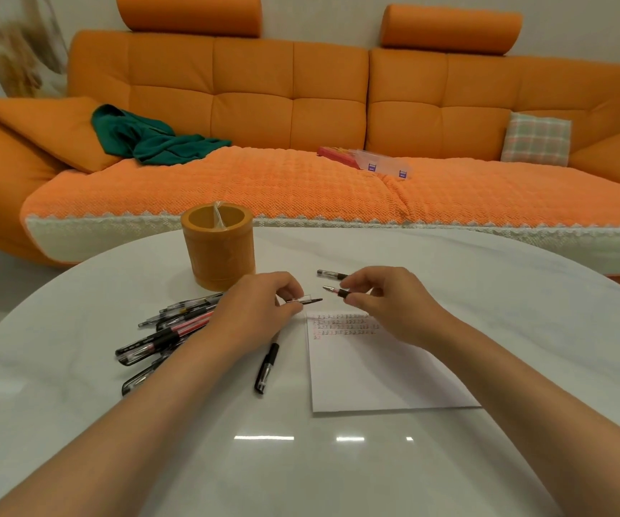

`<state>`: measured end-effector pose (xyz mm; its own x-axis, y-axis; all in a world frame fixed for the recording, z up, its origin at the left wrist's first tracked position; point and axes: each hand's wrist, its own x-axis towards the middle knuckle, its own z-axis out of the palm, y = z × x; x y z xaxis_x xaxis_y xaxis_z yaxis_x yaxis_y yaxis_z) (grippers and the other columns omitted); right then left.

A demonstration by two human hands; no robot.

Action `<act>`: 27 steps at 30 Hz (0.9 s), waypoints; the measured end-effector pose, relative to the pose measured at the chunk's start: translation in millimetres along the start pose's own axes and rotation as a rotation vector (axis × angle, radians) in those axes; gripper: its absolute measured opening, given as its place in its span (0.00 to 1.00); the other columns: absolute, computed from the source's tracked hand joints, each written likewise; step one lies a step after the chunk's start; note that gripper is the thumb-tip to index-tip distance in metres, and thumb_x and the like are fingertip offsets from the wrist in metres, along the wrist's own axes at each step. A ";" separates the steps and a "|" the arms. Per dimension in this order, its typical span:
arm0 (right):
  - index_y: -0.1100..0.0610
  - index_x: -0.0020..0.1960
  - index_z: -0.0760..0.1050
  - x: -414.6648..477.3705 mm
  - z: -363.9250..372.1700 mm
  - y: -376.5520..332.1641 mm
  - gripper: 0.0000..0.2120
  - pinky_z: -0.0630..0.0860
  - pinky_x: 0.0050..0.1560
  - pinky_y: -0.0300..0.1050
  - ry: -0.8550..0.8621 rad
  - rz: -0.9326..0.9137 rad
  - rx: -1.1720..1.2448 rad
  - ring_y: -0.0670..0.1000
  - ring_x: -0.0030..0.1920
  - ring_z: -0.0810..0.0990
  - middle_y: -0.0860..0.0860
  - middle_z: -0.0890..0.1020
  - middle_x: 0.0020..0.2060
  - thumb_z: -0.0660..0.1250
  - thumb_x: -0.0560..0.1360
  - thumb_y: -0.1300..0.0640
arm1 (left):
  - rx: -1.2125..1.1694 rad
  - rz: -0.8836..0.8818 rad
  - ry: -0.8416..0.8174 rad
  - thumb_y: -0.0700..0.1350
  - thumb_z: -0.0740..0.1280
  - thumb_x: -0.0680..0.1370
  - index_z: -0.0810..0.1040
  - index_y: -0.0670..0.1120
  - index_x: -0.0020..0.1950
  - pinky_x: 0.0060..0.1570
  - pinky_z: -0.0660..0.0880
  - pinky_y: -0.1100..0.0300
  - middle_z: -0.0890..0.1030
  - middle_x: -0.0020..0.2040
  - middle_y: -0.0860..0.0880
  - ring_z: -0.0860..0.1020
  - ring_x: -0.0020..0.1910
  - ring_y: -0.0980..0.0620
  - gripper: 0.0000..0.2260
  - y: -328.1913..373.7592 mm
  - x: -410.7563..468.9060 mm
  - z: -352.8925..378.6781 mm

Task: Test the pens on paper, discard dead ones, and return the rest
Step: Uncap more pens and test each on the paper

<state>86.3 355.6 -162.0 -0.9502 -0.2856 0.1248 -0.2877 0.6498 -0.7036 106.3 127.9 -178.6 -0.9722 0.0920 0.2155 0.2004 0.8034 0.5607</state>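
- Head view: we note both hands raised just above the worktop, near each other but not touching, over the far edge of the paper.
- The right hand pinches the held pen by its barrel. The bare tip points left, toward the other hand.
- The left hand pinches what we take to be the cap, clear with a dark end, between thumb and curled fingers. That dark end points right.
- Key relation: cap and tip face each other almost on one line running left to right, the tip sitting slightly higher and farther from us. A small gap separates them.
- We cannot tell from this frame whether the cap is coming off or going back on.
- The paper lies directly beneath and toward us from the held pen. Rows of small test marks fill its far strip, while the near part is blank. The right hand is the nearer one to it.
- Judgement: if a test is next, the tip need only tilt down and toward us onto the blank area. If capping is next, the two axes must line up first.
- Other pens: a loose pile lies left of the left hand, near the orange pen holder. A single pen lies between pile and paper, and one far pen lies just beyond the hands.
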 end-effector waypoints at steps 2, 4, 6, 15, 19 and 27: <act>0.44 0.52 0.83 -1.0 1.2 -0.1 0.07 0.71 0.38 0.40 0.003 -0.009 -0.105 0.43 0.32 0.74 0.39 0.82 0.39 0.70 0.78 0.54 | -0.028 -0.007 -0.006 0.49 0.72 0.77 0.80 0.59 0.50 0.43 0.77 0.61 0.79 0.42 0.64 0.78 0.42 0.60 0.05 0.9 -0.2 -0.9; 0.43 0.51 0.83 -2.3 1.7 -1.0 0.07 0.67 0.35 0.39 0.010 -0.018 -0.149 0.43 0.30 0.72 0.36 0.77 0.32 0.69 0.78 0.54 | -0.045 -0.007 -0.014 0.49 0.72 0.77 0.80 0.59 0.49 0.44 0.77 0.61 0.79 0.42 0.64 0.78 0.43 0.60 0.05 2.0 -1.0 -1.1; 0.44 0.51 0.84 -2.9 1.3 -2.2 0.07 0.64 0.33 0.37 0.020 -0.031 -0.168 0.42 0.28 0.71 0.35 0.73 0.27 0.69 0.79 0.54 | -0.049 -0.008 -0.021 0.49 0.72 0.77 0.80 0.59 0.49 0.44 0.78 0.60 0.79 0.42 0.64 0.78 0.43 0.61 0.05 3.2 -1.4 -0.6; 0.44 0.52 0.82 -4.5 5.9 -7.1 0.09 0.70 0.40 0.40 -0.080 -0.115 -0.196 0.36 0.37 0.74 0.36 0.80 0.42 0.65 0.79 0.55 | -0.102 0.023 -0.054 0.50 0.73 0.76 0.81 0.59 0.48 0.40 0.75 0.63 0.80 0.41 0.61 0.78 0.42 0.57 0.04 14.4 -5.8 0.5; 0.42 0.47 0.77 -8.9 7.1 -9.5 0.06 0.74 0.39 0.47 -0.101 -0.185 -0.324 0.44 0.40 0.76 0.43 0.80 0.37 0.62 0.75 0.49 | -0.349 -0.056 -0.100 0.48 0.76 0.74 0.85 0.56 0.44 0.45 0.80 0.55 0.84 0.38 0.56 0.82 0.41 0.55 0.02 20.7 -5.0 0.3; 0.55 0.27 0.65 -13.2 11.8 -15.5 0.35 0.56 0.27 0.45 0.071 -0.296 -0.692 0.50 0.25 0.62 0.51 0.67 0.21 0.57 0.68 0.23 | -0.567 -0.208 -0.331 0.54 0.69 0.78 0.88 0.51 0.47 0.44 0.74 0.59 0.86 0.40 0.48 0.82 0.39 0.59 0.11 36.8 -9.8 -5.8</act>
<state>104.7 341.0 -161.0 -0.8203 -0.4863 0.3012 -0.5196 0.8536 -0.0369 123.9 153.2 -155.4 -0.9653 0.2159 -0.1470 -0.0497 0.4006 0.9149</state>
